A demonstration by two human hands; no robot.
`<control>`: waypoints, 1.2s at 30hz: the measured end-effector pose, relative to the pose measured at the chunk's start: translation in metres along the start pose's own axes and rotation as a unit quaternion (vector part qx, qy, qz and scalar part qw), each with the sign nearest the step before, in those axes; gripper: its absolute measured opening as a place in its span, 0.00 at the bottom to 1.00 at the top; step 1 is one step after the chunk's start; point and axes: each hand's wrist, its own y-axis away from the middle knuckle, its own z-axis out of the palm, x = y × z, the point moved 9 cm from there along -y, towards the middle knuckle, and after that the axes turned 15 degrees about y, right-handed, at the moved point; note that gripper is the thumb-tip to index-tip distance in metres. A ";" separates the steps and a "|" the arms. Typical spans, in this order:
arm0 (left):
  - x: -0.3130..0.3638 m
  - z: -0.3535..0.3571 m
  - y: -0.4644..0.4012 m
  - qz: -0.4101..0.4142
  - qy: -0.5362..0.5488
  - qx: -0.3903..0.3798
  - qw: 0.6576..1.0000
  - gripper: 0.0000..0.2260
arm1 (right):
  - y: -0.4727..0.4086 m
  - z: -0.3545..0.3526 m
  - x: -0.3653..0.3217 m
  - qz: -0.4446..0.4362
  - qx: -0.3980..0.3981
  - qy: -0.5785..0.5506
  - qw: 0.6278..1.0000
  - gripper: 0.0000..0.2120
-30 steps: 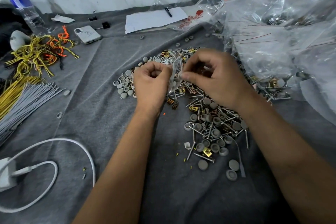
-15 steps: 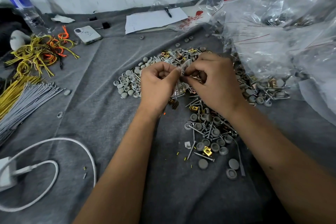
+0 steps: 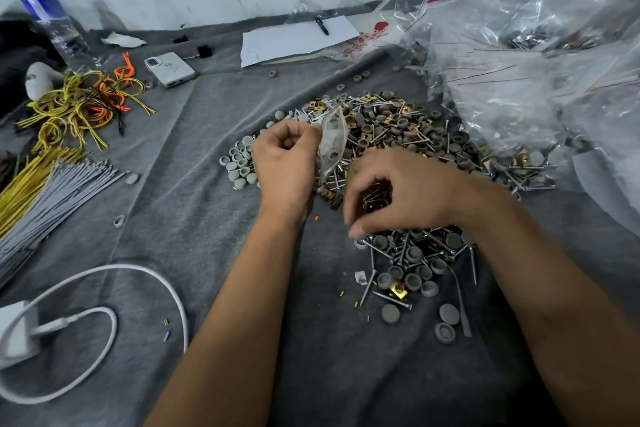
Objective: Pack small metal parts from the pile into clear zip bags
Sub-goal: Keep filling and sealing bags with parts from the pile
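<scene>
A pile of screws, brass clips and grey caps (image 3: 398,135) spreads over the grey cloth (image 3: 194,218) in the middle of the head view. My left hand (image 3: 284,163) pinches the edge of a small clear zip bag (image 3: 333,142), which stands open-mouthed with a few grey caps inside. Just right of and below the bag, my right hand (image 3: 405,194) hovers over the pile with fingers curled round a bunch of small dark metal parts (image 3: 375,196). More screws and caps (image 3: 412,256) lie under its wrist.
A heap of clear plastic bags (image 3: 519,87) fills the right. Yellow and orange wires (image 3: 76,104), grey ties (image 3: 52,194), a phone (image 3: 169,69), paper with a pen (image 3: 294,38), a bottle (image 3: 52,24) and a white charger cable (image 3: 104,315) lie left and behind.
My right hand has left the bag's mouth and dropped down and right onto the pile, now curled round small parts. My left hand keeps the bag, slightly raised.
</scene>
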 end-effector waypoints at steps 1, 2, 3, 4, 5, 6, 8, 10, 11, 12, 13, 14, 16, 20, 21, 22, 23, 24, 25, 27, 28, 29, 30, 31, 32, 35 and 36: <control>0.000 -0.001 0.000 -0.004 0.003 0.004 1.000 0.05 | 0.000 0.009 -0.001 -0.004 -0.039 -0.002 0.999 0.08; 0.000 -0.002 0.000 -0.005 0.000 0.006 1.000 0.06 | 0.000 0.014 -0.001 -0.005 -0.063 0.008 0.998 0.08; 0.001 -0.002 0.000 -0.002 -0.007 0.008 1.000 0.07 | 0.001 0.018 0.000 -0.001 -0.077 0.026 0.997 0.09; 0.002 -0.002 0.000 0.003 -0.014 0.010 1.000 0.09 | 0.001 0.021 0.003 0.009 -0.085 0.049 0.995 0.11; 0.003 -0.002 0.000 0.007 -0.020 0.010 1.000 0.10 | 0.001 0.023 0.006 0.021 -0.091 0.072 0.993 0.12; 0.004 -0.002 -0.001 0.011 -0.025 0.009 1.000 0.11 | 0.001 0.024 0.009 0.030 -0.094 0.088 0.991 0.12; 0.005 0.000 0.000 0.014 -0.032 0.007 0.999 0.12 | 0.002 0.027 0.010 0.036 -0.094 0.106 0.989 0.11; 0.005 0.000 0.001 0.015 -0.033 0.006 0.999 0.11 | 0.001 0.026 0.007 0.031 -0.093 0.115 0.988 0.09; 0.005 0.000 0.001 0.014 -0.032 0.004 0.999 0.09 | 0.000 0.023 0.005 0.030 -0.090 0.109 0.990 0.08; 0.005 0.001 0.001 0.014 -0.031 0.002 0.999 0.07 | -0.001 0.020 0.003 0.030 -0.082 0.090 0.992 0.08; 0.005 0.001 0.001 0.013 -0.029 0.000 0.999 0.05 | -0.002 0.015 0.001 0.029 -0.066 0.064 0.995 0.08; 0.005 0.003 0.001 0.012 -0.029 -0.003 1.000 0.04 | -0.002 0.009 0.000 0.029 -0.041 0.040 0.998 0.07; 0.003 0.004 0.001 0.012 -0.031 -0.008 0.999 0.05 | -0.002 -0.004 0.002 0.035 0.023 -0.004 0.999 0.07; 0.001 0.009 0.002 0.017 -0.062 -0.039 0.997 0.06 | 0.002 -0.031 0.011 0.048 0.168 -0.082 0.981 0.06; 0.002 0.011 0.003 0.020 -0.070 -0.048 0.996 0.06 | 0.003 -0.036 0.011 0.046 0.200 -0.093 0.974 0.06; 0.001 0.012 0.004 0.023 -0.078 -0.056 0.995 0.06 | 0.005 -0.039 0.012 0.046 0.229 -0.098 0.967 0.06; 0.001 0.014 0.004 0.026 -0.086 -0.064 0.994 0.07 | 0.007 -0.042 0.014 0.050 0.256 -0.096 0.961 0.06; 0.001 0.016 0.005 0.027 -0.093 -0.070 0.993 0.07 | 0.009 -0.045 0.017 0.061 0.280 -0.085 0.954 0.06; 0.001 0.017 0.006 0.028 -0.097 -0.074 0.992 0.06 | 0.011 -0.047 0.020 0.074 0.298 -0.068 0.949 0.06; 0.001 0.018 0.006 0.029 -0.097 -0.074 0.992 0.06 | 0.014 -0.050 0.025 0.095 0.319 -0.038 0.942 0.05; 0.001 0.018 0.006 0.028 -0.096 -0.074 0.992 0.06 | 0.015 -0.051 0.027 0.101 0.326 -0.033 0.939 0.05; 0.000 0.018 0.006 0.027 -0.095 -0.075 0.992 0.06 | 0.016 -0.052 0.028 0.104 0.333 -0.032 0.936 0.05; 0.000 0.018 0.007 0.025 -0.094 -0.078 0.992 0.06 | 0.017 -0.053 0.028 0.105 0.342 -0.031 0.933 0.05; -0.001 0.019 0.007 0.025 -0.094 -0.082 0.992 0.07 | 0.018 -0.054 0.028 0.105 0.352 -0.027 0.930 0.05; -0.001 0.021 0.008 0.024 -0.094 -0.086 0.992 0.07 | 0.018 -0.055 0.027 0.103 0.361 -0.016 0.927 0.05; -0.002 0.023 0.009 0.023 -0.090 -0.095 0.991 0.07 | 0.018 -0.055 0.015 0.073 0.380 0.043 0.921 0.06; -0.002 0.024 0.009 0.024 -0.090 -0.095 0.991 0.08 | 0.017 -0.054 0.011 0.060 0.383 0.062 0.920 0.06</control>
